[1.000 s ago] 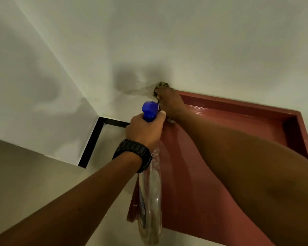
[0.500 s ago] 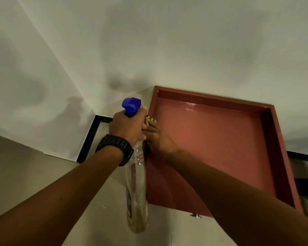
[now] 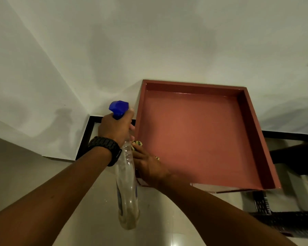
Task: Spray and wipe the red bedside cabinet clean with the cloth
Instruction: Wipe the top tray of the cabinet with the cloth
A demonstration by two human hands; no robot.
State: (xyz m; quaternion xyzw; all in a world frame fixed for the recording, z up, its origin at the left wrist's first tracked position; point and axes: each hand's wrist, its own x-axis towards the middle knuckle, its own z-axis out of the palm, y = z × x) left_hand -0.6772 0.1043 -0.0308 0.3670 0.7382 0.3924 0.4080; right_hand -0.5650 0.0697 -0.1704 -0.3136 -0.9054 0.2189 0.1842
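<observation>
The red bedside cabinet (image 3: pixel 199 132) stands against the white wall, its recessed top seen from above with a raised rim on the back and both sides. My left hand (image 3: pixel 115 127) grips the neck of a clear spray bottle (image 3: pixel 127 192) with a blue trigger head, held just left of the cabinet. My right hand (image 3: pixel 148 166) presses a yellow-and-dark patterned cloth (image 3: pixel 138 143) against the cabinet's left rim near the front corner. Most of the cloth is hidden under my fingers.
White walls meet in a corner at the left, with a black skirting (image 3: pixel 85 137) along the tiled floor (image 3: pixel 167 219). A dark piece of furniture (image 3: pixel 295 155) and a black slatted object (image 3: pixel 283 221) sit to the right of the cabinet.
My right hand has slid the cloth along the left rim from the back corner toward the front. The view has pulled back, showing the whole cabinet top. My left hand still holds the bottle.
</observation>
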